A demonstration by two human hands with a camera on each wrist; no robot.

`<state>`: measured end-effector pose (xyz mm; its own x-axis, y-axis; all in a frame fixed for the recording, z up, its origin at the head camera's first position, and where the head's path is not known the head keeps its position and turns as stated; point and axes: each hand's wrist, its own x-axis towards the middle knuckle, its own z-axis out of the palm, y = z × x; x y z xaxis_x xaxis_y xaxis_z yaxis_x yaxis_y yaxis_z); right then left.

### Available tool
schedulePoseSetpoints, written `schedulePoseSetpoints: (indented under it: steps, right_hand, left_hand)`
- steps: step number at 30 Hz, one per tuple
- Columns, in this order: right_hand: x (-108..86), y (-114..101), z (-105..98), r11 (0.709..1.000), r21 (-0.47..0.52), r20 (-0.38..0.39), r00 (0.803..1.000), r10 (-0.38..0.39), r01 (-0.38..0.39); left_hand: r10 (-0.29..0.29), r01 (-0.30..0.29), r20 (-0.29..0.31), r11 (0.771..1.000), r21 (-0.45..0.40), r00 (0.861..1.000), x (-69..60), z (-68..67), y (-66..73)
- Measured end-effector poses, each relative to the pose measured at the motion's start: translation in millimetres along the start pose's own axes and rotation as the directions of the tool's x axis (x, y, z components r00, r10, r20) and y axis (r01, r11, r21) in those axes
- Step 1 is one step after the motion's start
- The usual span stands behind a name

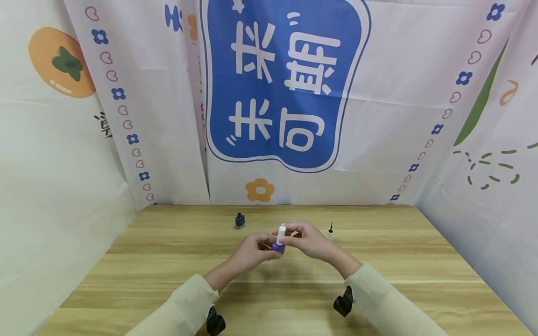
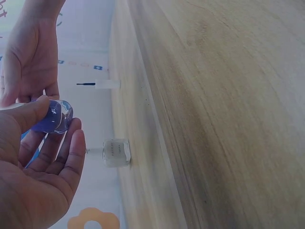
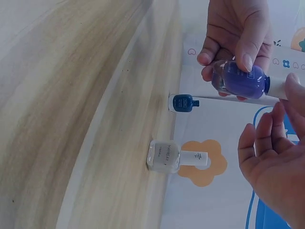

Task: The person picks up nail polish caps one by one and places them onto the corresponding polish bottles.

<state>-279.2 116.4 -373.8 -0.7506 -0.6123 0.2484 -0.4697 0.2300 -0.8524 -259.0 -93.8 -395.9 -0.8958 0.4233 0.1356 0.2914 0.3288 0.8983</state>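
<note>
A small purple polish bottle (image 1: pixel 277 248) (image 3: pixel 243 81) is in my left hand (image 1: pixel 251 252) (image 3: pixel 243 36), held between thumb and fingers above the table. Its white cap (image 1: pixel 281 235) points up in the head view, and my right hand (image 1: pixel 310 241) (image 3: pixel 276 162) pinches it. In the right wrist view a short dark neck shows between cap and bottle; whether the cap is seated or loosened I cannot tell. The right hand's other fingers are loosely bent beside the cap.
An uncapped dark blue bottle (image 1: pixel 239 221) (image 3: pixel 183 103) stands at the back of the wooden table (image 1: pixel 168 261). A white cap (image 1: pixel 330 234) (image 2: pixel 107 84) stands with its dark brush up, behind my right forearm. A pale bottle with a white cap (image 2: pixel 116 153) (image 3: pixel 163 156) also stands there.
</note>
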Motion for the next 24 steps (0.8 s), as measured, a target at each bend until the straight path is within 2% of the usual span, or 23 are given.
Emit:
schedulePoseSetpoints:
  steps: [6,10,18,22,24]
  right_hand:
    - [0.6,2.0,5.6,0.999,-0.011,-0.092,0.994,0.05,-0.052]
    - [1.5,3.0,11.3,0.998,-0.004,-0.153,0.987,0.057,-0.059]
    - [3.3,4.6,23.1,0.994,0.025,-0.286,0.952,0.11,-0.108]
    - [3.9,3.0,28.8,0.989,0.041,-0.325,0.934,0.149,-0.143]
    - [2.3,-3.7,30.3,0.988,0.041,-0.331,0.931,0.153,-0.147]
  left_hand:
    - [0.005,-0.005,-0.005,1.0,0.003,1.0,-0.1,0.4,-1.8]
    - [0.009,-0.009,-0.009,1.0,-0.006,1.0,-0.2,0.7,-2.1]
    - [-0.001,0.001,-0.027,1.0,-0.029,1.0,-0.8,1.7,-0.9]
    - [0.009,-0.01,-0.03,0.999,-0.044,1.0,-1.0,1.8,-1.8]
    - [0.018,-0.02,-0.027,0.999,-0.043,0.999,-1.2,1.9,-2.6]
